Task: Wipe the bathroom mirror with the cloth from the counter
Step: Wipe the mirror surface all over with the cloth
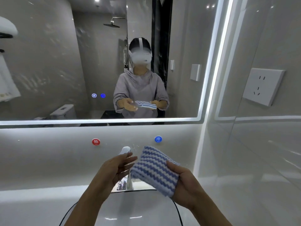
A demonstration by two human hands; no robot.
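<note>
Mirror (48, 62): on the wall above and beyond both grips, with a lit strip along its bottom and right edges. No contact with cloth or either hand. It reflects a person in a grey top who holds the cloth out in front.
Tabletop (32, 193): white and glossy, below and to the left of the left grip.
Basin (130, 209): white, set in the tabletop directly under both forearms.
Wall socket (262, 86): white plate on the side wall, up and well to the right of the right grip.
Cloth (154, 168): blue-and-white wavy stripes, folded. Held in the air over the basin, clear of the tabletop and well short of the mirror. Its far end points up toward the wall.
Right grip (184, 185): closed round the cloth's near right edge, thumb on the top face, fingers hidden beneath.
Left grip (114, 167): open, fingers straight, palm turned toward the cloth. The fingertips are just beside the cloth's left edge; contact cannot be told.
Faucet (125, 150): chrome, just beyond the left fingertips and partly hidden by them.
Red round label (96, 141): on the wall, up and left of the left grip.
Blue round label (158, 139): on the wall, just above the cloth's far end.
Touch icons (98, 95): two lit blue marks on the mirror, high above the left grip.
</note>
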